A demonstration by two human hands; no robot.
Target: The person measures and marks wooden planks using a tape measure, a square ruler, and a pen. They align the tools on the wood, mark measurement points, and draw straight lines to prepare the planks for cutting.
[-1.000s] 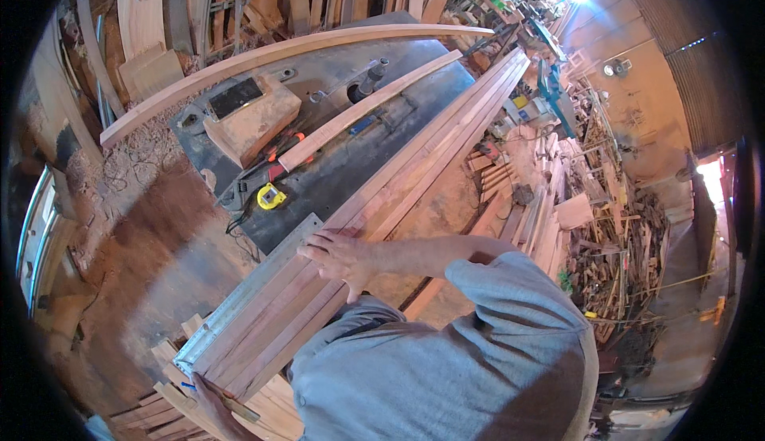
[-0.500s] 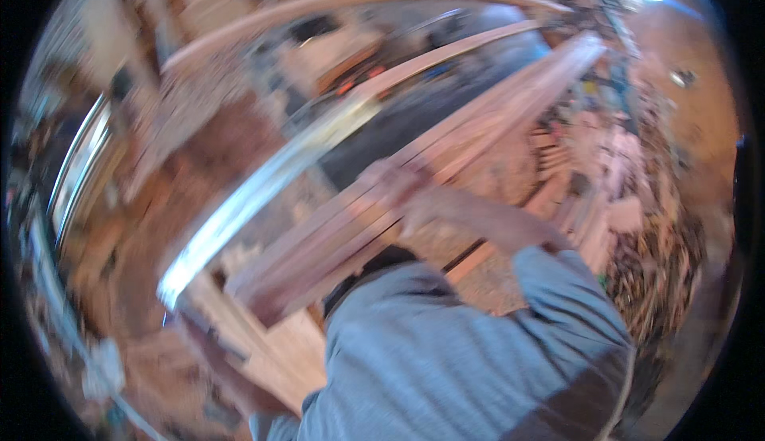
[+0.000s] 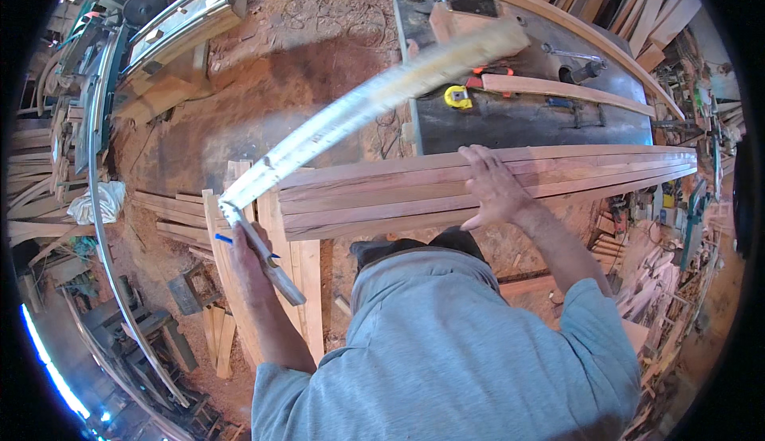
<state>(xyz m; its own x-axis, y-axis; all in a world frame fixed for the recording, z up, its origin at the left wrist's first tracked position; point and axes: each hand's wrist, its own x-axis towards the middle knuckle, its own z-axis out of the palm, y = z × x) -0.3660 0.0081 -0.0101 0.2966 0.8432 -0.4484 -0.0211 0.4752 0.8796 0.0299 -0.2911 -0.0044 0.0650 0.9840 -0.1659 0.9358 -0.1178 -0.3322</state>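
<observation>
My left hand (image 3: 253, 270) is closed around the lower end of a long, pale, slightly curved wooden strip (image 3: 343, 114), which slants up and away to the right, its far part blurred. A short greyish length (image 3: 283, 282) angles down from that end through my grip; whether it is a separate piece I cannot tell. A slim blue pen-like thing (image 3: 224, 239) sticks out between my fingers. My right hand (image 3: 496, 188) lies with fingers spread on a bundle of reddish wooden planks (image 3: 374, 194), laid edge to edge across in front of me.
Beyond the planks stands a dark metal-topped table (image 3: 454, 132) bearing a yellow tape measure (image 3: 457, 97), a wrench (image 3: 562, 52) and a curved wood piece (image 3: 566, 90). Upright boards (image 3: 303, 313) stand below my left hand. Offcuts (image 3: 645, 282) lie at the right.
My view has swung round, so the planks now lie nearly level. The pale strip's angle to the planks has widened. My right hand still rests on the planks.
</observation>
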